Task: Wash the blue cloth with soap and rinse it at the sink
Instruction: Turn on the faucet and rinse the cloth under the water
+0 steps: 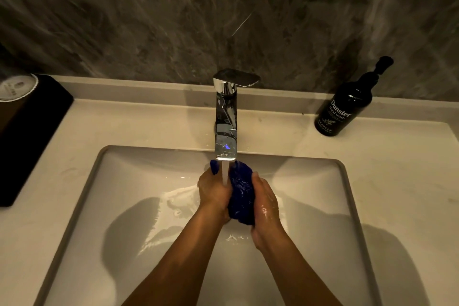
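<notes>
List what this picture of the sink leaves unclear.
Head view only:
- Blue cloth: mostly covered by left hand and right hand.
- Sink drain: hidden under hands.
- Soap bottle small print: too small.
- Round lid: cut by left edge.

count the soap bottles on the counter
1: a dark hand wash bottle stands on the counter, right of the faucet by the wall. Others may sit outside the view.
</notes>
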